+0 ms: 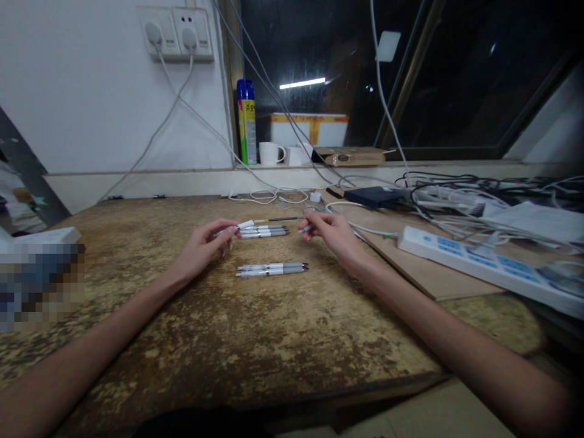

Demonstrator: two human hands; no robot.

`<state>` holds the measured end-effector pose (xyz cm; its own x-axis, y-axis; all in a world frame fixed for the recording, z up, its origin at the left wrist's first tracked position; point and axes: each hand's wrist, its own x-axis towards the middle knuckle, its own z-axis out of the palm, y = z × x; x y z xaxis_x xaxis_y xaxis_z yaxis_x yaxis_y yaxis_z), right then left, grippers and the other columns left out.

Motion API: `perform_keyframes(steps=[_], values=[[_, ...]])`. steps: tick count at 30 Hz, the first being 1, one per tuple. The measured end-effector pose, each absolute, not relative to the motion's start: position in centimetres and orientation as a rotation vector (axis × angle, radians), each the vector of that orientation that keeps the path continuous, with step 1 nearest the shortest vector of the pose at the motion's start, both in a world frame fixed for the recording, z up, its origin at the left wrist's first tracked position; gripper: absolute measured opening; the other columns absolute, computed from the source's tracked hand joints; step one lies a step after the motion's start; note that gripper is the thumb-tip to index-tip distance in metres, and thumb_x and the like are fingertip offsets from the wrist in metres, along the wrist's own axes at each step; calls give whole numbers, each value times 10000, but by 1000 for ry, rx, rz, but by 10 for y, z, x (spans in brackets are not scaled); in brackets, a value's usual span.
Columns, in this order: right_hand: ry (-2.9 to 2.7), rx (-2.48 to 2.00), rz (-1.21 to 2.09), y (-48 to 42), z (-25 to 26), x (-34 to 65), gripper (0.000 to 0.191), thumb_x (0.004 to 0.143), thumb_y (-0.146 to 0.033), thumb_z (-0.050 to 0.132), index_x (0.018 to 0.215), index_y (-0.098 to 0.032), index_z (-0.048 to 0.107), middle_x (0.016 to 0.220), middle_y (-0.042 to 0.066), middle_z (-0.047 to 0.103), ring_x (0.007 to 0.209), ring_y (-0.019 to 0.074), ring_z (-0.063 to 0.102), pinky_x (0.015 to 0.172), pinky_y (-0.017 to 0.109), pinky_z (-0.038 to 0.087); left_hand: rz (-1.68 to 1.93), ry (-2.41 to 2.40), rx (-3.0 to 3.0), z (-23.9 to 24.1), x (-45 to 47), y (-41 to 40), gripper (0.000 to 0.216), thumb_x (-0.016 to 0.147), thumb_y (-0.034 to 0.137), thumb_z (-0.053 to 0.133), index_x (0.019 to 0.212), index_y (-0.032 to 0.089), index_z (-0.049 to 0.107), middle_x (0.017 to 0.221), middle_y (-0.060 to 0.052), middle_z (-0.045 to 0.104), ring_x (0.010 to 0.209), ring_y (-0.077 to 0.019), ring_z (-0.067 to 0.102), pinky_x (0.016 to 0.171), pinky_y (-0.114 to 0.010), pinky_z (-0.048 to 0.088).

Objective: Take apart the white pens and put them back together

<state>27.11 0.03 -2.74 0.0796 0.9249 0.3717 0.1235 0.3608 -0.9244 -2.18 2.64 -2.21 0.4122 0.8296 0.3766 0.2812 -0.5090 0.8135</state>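
Observation:
My left hand (206,244) rests on the worn wooden table (255,328), fingers pinched on the white end of a pen part (246,224) that has a thin dark refill (283,219) sticking out toward the right. My right hand (329,232) is closed on a small grey pen piece (306,228) near the refill's tip. Just below the refill lie a few white and grey pens (264,231) side by side. Two more pens (272,269) lie closer to me, between my wrists.
A white power strip (479,264) and a tangle of cables (456,188) fill the right side, on a light board (410,261). A spray can (247,121), a white mug (270,153) and boxes stand on the window ledge. Wall sockets (176,33) are at the top left.

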Motion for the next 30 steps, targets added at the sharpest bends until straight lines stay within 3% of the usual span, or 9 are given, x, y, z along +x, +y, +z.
perform_keyframes(steps=[25,30], values=[[-1535,-1087,583,-4,-29,271,538,886,-655,561,776,-160,740,716,69,713,624,180,627,638,299,483,1063,982,2052,-18,-19,22,353,934,457,598,1159,201,692,949,-42,698,703,-140,543,630,-252,428],[-1680,-1058,475,-12,-24,264,448,924,-581,558,809,-189,741,757,50,715,689,179,628,681,292,466,1021,989,2146,-14,-17,18,355,905,473,626,1107,202,734,1059,-66,722,881,-198,624,741,-275,479]])
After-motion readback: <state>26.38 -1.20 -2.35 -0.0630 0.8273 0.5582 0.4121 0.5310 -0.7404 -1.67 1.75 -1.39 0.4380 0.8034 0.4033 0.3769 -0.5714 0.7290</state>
